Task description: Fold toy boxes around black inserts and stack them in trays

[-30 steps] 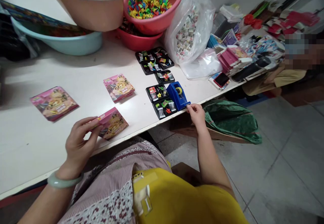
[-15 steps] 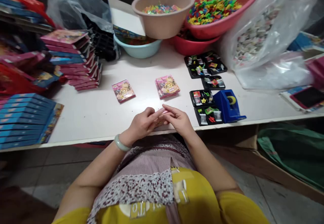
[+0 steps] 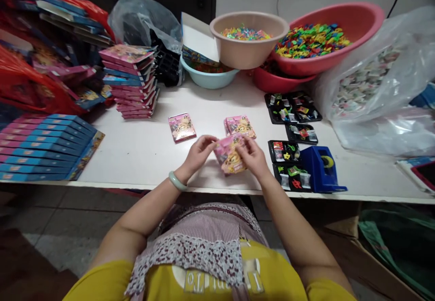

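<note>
A pink box [image 3: 230, 157] with a yellow cartoon print is held up near the table's front edge. My right hand [image 3: 252, 157] grips its right side, the thumb on its printed face. At its upper left corner is my left hand [image 3: 200, 153], fingers curled and touching the edge. Behind the held box lies a small pile of similar pink boxes [image 3: 242, 126]. Another pink box [image 3: 182, 127] lies flat to the left. Black trays [image 3: 290, 165] with small colourful toys and packets stand to the right.
A blue tape dispenser [image 3: 317, 169] stands beside the trays. Stacked boxes [image 3: 131, 83] and a row of blue and pink boxes [image 3: 50, 144] are at the left. Behind are a beige basin [image 3: 249, 49], a red basin [image 3: 360, 29], a light blue basin [image 3: 210, 79] and plastic bags [image 3: 370, 79].
The pink box, edge-on between both hands before, now shows its printed face. My hands have moved apart a little. The camera view has shifted, so the table items appear lower and farther right.
</note>
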